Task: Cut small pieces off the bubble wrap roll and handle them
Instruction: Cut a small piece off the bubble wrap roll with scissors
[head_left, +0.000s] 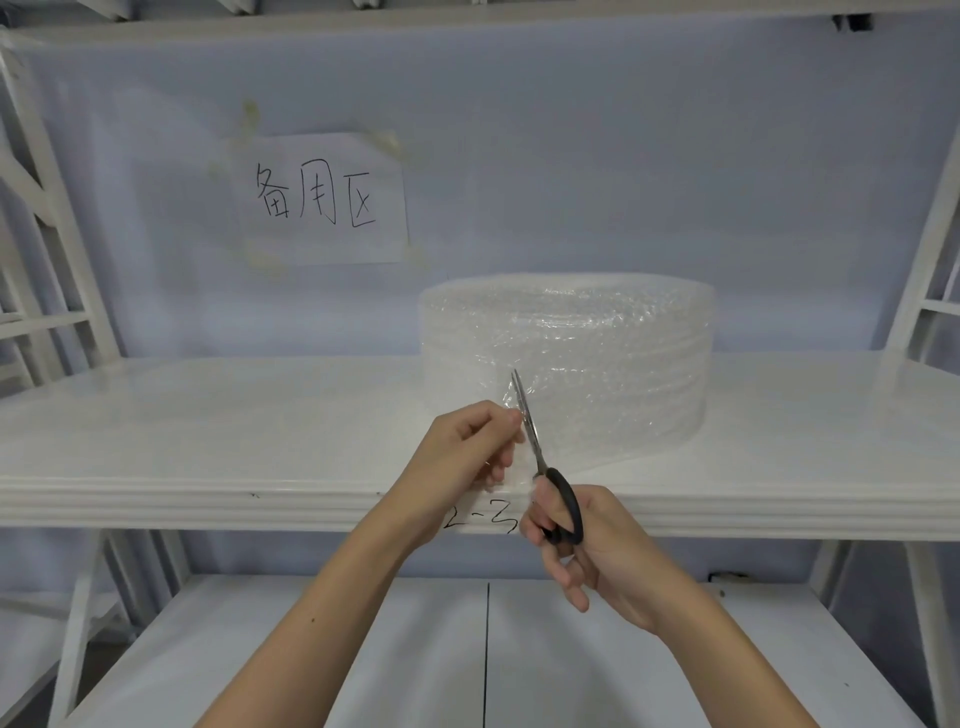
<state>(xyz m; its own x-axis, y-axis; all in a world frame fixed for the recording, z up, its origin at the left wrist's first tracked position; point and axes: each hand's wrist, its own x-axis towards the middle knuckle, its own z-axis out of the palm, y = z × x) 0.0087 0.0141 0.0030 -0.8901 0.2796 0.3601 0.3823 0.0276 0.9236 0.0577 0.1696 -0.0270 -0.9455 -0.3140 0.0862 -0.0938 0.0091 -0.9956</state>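
Both forearms come up from the bottom edge, bare, angled inward so the hands meet at the front edge of the white shelf (208, 441). Left hand (467, 452) is raised above the shelf edge, wrist bent, fingers curled, thumb and forefinger pinching the loose end of the bubble wrap (511, 467); lower fingers also curled against the sheet. Right hand (587, 545) sits lower, just in front of the shelf lip, palm turned left, fingers through the black handles of the scissors (535, 441) and gripping them. Blades point up and slightly left, nearly closed, running along the sheet right beside the left fingertips. How far the cut has gone through the wrap can't be told, film is too clear.

Bubble wrap roll (571, 353) lies flat on its end on the shelf, right of centre, back toward the wall; its loose tail runs forward to the front edge where the hands are. Paper sign (322, 200) with handwritten characters is taped to the back wall, up left of the roll. Handwritten mark on the shelf's front lip is partly hidden by the hands. Lower shelf (363, 649) below, black line down its middle.
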